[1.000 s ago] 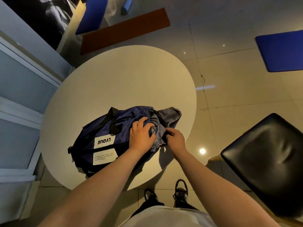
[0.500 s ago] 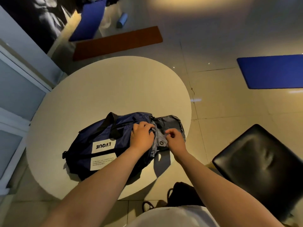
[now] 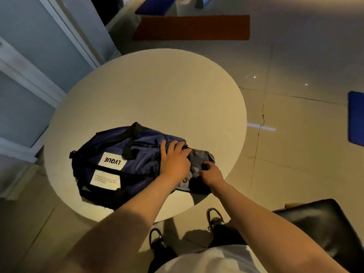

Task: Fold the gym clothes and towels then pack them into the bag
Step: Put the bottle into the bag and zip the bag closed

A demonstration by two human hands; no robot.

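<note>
Bag (image 3: 137, 152) lies at the near edge of the round table (image 3: 157, 91). The left hand (image 3: 174, 160) presses it with fingers spread; the right hand (image 3: 211, 173) pinches the grey end pocket (image 3: 204, 155) (fingers curled). A strong pull may, I think, drag it over the edge or jam the fabric. The white label (image 3: 112, 161) reads "LVQUE"; the lower label (image 3: 105, 180) is unreadable.

A round white table (image 3: 157, 91) stands on a glossy floor (image 3: 295, 164) of large beige tiles, one seam marked by a dark crack (image 3: 262, 115). Small bright reflections and a pale streak of light (image 3: 260, 127) show on the tiles. Frosted glass panels (image 3: 25, 56) in white frames run along the left. An orange-brown mat (image 3: 193, 27) lies beyond the table, with a blue mat (image 3: 155, 5) behind it and another blue mat (image 3: 356, 119) at the right edge. A black padded seat (image 3: 325, 229) sits at lower right.
</note>
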